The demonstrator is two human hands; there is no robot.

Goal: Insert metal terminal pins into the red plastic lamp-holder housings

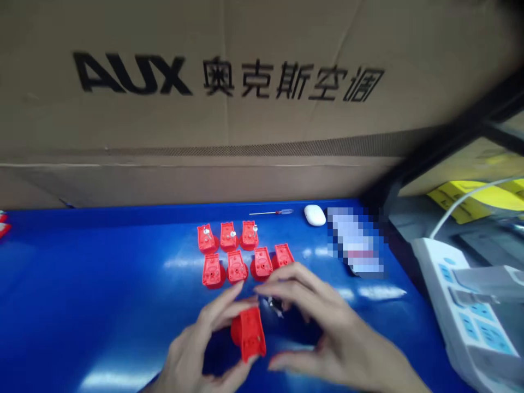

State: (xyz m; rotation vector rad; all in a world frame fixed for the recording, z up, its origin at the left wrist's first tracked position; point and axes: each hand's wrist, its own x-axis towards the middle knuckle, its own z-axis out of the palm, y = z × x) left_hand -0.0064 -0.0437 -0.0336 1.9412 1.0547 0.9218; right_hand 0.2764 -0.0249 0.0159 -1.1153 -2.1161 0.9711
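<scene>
My left hand (204, 341) holds a red plastic part (251, 333) between its fingers and thumb, low in the middle of the view. Just to the right, my right hand (323, 322) is curved with fingers and thumb apart and nothing seen between them. Beneath its fingertips lies a small dark and silvery item (275, 305), partly covered. Beyond both hands, several similar red parts (213, 271) stand in two rows. Small metal keys (255, 230) rest on the three parts of the back row.
A screwdriver (282, 212), a white rounded object (315, 215) and a blurred-out pale item (356, 240) lie at the back of the blue table (123, 305). A power strip (470, 305) is at right. A large cardboard box (245, 125) stands behind.
</scene>
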